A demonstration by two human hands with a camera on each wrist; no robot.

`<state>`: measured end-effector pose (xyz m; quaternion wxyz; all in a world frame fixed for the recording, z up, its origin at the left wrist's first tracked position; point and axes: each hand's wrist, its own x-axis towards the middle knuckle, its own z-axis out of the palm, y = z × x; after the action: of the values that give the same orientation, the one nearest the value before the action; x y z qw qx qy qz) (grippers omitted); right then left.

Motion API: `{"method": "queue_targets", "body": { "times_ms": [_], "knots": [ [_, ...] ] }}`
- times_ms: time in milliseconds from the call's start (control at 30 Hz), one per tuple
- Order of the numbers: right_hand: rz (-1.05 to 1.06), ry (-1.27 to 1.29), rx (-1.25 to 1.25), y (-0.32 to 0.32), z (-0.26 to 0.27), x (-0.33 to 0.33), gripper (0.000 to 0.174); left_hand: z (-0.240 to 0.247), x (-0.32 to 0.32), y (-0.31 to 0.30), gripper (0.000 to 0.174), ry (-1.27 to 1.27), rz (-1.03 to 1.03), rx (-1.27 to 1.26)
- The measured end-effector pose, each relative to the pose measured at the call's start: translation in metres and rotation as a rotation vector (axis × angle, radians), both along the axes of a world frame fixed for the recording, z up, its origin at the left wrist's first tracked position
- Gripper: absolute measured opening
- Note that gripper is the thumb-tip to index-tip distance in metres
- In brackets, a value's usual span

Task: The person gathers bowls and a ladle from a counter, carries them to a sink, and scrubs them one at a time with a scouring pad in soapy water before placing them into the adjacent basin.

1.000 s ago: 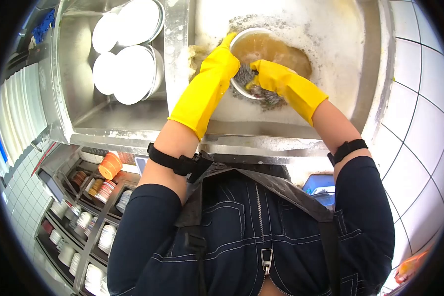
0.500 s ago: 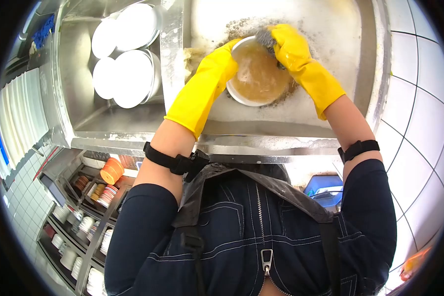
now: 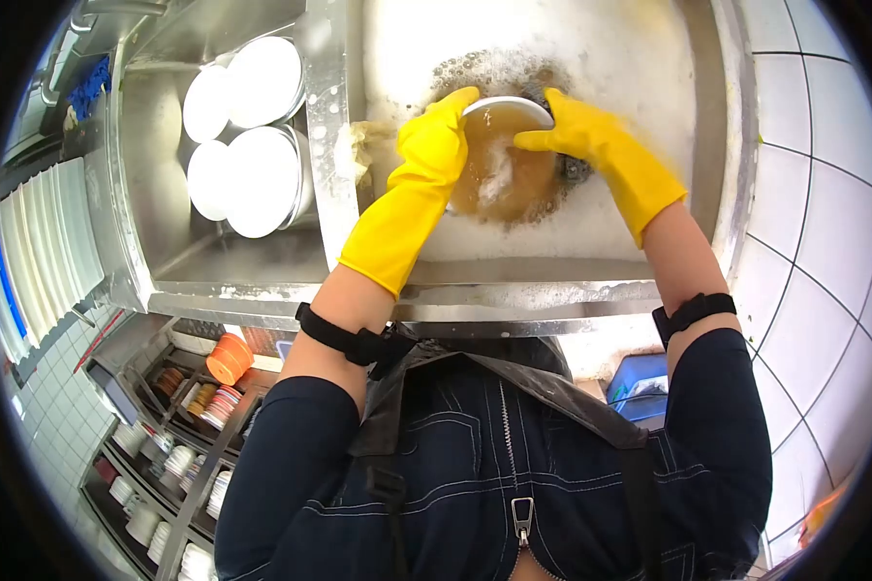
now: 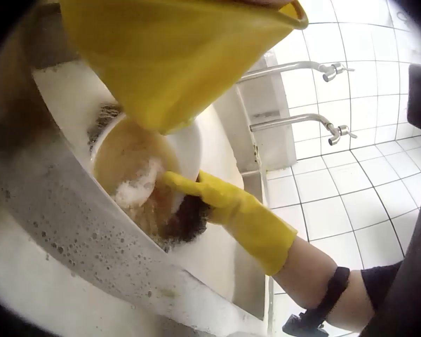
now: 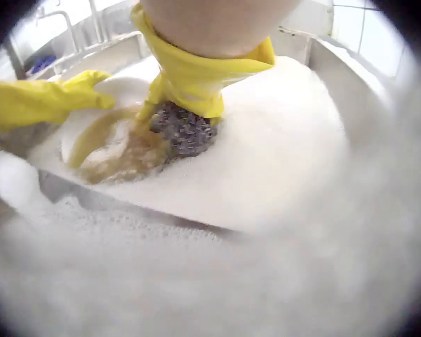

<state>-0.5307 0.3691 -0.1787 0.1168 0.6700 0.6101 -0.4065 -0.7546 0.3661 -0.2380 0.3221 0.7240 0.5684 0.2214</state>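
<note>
— Starting widest: how does the sink (image 3: 533, 294) bear on the bowl (image 4: 188, 149)?

— Foam (image 5: 281, 133) surrounds the bowl. Anything let go right of it would likely vanish from sight.

— White dishes (image 3: 257, 184)?

— Well left of the bowl, past the divider (image 3: 322, 145). Low risk, though a careless swing of the bowl could splash them.

— Bowl itself?

— Tilted: far rim stands clear, near edge lost in suds, brownish liquid (image 4: 130, 151) inside. Tipped further, it would probably slop over.

— Left hand (image 3: 436, 145)?

— Gloved in yellow, grasping the bowl's left rim. Soap could let that rim slip, and scrubbing force could then spin the bowl.

— Right hand (image 3: 576, 129)?

— At the bowl's right side, thumb inside, clutching a scrubber (image 5: 186, 130). Fingertips hidden; grip strength can't be judged.

— Last, the scrubber?

— Dark, coarse mesh, just outside the bowl's right wall. Too hard a press may shove the bowl leftward; too loose a hold may lose the mesh underwater.
</note>
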Motion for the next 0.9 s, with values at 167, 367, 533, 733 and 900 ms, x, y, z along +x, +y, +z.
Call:
{"method": "queue_targets", "body": {
  "times_ms": [167,367,533,733,900],
  "knots": [
    [-0.04,0.063,0.192,-0.015,-0.06,0.01,0.039,0.018,0.016,0.007,0.033,0.219,-0.117,0.0],
    [-0.055,0.051,0.22,-0.028,-0.063,0.007,0.033,0.053,0.029,-0.014,0.032,0.115,-0.1,0.159],
    [-0.125,-0.225,0.197,-0.031,-0.049,-0.014,0.025,0.026,0.059,-0.043,0.046,-0.49,0.294,-0.98],
    [-0.028,-0.2,0.371,-0.043,-0.012,-0.055,0.026,0.052,0.088,-0.025,0.037,-0.805,0.849,-0.923],
    [0.038,-0.095,0.424,-0.062,-0.016,-0.046,0.034,0.019,0.071,-0.043,0.036,-0.798,0.843,-0.874]
  ]
}}
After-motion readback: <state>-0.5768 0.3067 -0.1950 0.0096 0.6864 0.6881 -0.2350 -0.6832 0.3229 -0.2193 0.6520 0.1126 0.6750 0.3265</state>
